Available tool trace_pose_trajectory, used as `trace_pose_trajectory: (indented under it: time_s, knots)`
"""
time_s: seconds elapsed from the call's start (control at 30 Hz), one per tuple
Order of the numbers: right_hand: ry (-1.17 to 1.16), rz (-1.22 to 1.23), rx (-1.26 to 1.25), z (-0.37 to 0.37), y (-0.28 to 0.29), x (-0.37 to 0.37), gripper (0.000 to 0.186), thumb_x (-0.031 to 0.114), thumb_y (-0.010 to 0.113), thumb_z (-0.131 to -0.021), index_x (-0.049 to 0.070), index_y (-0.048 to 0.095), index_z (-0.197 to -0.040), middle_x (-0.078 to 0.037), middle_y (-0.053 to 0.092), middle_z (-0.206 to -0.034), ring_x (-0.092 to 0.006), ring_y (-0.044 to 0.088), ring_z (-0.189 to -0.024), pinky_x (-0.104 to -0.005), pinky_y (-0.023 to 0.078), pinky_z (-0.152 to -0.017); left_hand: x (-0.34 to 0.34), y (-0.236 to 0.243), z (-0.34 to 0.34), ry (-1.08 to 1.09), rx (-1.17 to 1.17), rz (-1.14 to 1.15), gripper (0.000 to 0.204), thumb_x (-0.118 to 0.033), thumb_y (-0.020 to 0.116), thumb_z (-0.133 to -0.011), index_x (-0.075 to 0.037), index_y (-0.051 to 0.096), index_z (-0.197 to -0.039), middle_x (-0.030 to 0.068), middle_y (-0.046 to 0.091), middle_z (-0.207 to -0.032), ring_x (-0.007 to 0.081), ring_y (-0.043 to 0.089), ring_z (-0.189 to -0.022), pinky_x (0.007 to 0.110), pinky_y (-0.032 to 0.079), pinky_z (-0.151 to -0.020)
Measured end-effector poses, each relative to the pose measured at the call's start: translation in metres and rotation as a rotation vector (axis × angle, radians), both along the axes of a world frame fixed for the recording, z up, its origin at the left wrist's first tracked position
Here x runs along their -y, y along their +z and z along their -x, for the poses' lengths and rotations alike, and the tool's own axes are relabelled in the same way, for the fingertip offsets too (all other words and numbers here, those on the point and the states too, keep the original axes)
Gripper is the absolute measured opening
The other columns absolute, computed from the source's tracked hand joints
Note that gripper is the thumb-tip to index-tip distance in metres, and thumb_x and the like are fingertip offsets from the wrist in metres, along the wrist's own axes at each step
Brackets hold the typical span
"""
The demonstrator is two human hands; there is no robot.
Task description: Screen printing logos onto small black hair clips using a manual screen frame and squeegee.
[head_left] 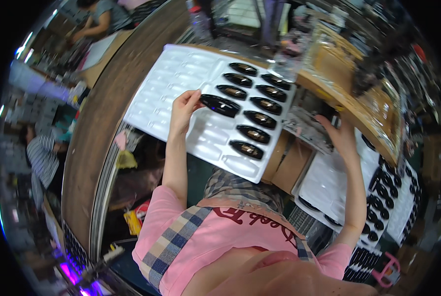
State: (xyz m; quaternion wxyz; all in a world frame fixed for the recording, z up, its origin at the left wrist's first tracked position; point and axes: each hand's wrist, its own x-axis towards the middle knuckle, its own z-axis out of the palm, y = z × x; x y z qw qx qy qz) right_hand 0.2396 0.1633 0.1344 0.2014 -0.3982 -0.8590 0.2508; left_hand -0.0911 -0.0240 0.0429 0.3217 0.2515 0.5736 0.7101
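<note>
Black ovals (260, 119) number nine in one tray (154, 96). The left hand (182, 110) pinches a tenth (216, 103); for the right hand (343, 137), I cannot tell.

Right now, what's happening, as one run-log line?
left hand: holding glossy black piece over white tray | right hand: near wooden frame, contact unclear | tray: gold-marked black pieces

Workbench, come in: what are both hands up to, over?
Left hand pinching glossy black piece over white tray. Right hand at wooden frame, grip unclear. Frame seemingly hides part of that hand.
</note>
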Motion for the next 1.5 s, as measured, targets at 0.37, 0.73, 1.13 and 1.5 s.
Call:
trace_pose_trajectory:
  time_s: [0.37, 0.73, 1.13, 1.5]
  knots:
    - [-0.009, -0.379, 0.05, 0.001, -0.013, 0.005, 0.049, 0.036, 0.052, -0.083, -0.006, 0.048, -0.109, -0.025, 0.052, -0.104, -0.0394, 0.047, -0.101, -0.039, 0.035, -0.086, 0.026, -0.027, 0.008, 0.21, -0.196, 0.241, 0.031, -0.027, 0.061, -0.081, 0.001, 0.056, -0.068, 0.0001, 0.051, -0.055, 0.0052, 0.046, -0.049, 0.02, 0.038, -0.046]
    - [-0.03, -0.511, 0.167, -0.001, -0.021, 0.001, 0.05, 0.033, 0.05, -0.084, -0.006, 0.045, -0.114, -0.026, 0.047, -0.11, -0.0398, 0.043, -0.103, -0.0404, 0.033, -0.088, 0.003, -0.032, -0.002, 0.29, -0.557, 0.572, 0.039, -0.031, 0.06, -0.078, 0.003, 0.055, -0.061, 0.0081, 0.05, -0.048, 0.0165, 0.047, -0.045, 0.03, 0.038, -0.047]
    - [-0.036, -0.428, 0.117, -0.005, -0.024, -0.002, 0.045, 0.029, 0.052, -0.084, -0.005, 0.046, -0.112, -0.024, 0.049, -0.11, -0.0382, 0.045, -0.104, -0.0382, 0.033, -0.089, -0.01, -0.042, -0.004, 0.163, -0.954, 0.818, 0.045, -0.038, 0.054, -0.08, 0.0, 0.055, -0.057, 0.0179, 0.055, -0.055, 0.0353, 0.055, -0.056, 0.04, 0.042, -0.052]
    - [0.012, -0.531, 0.005, -0.004, -0.026, -0.005, 0.046, 0.033, 0.054, -0.082, -0.004, 0.048, -0.108, -0.022, 0.052, -0.105, -0.038, 0.047, -0.098, -0.0383, 0.036, -0.084, 0.015, -0.041, 0.0, 0.217, -0.837, 0.523, 0.024, -0.022, 0.063, -0.076, -0.001, 0.055, -0.082, 0.0142, 0.056, -0.071, 0.0275, 0.056, -0.065, 0.038, 0.042, -0.059]
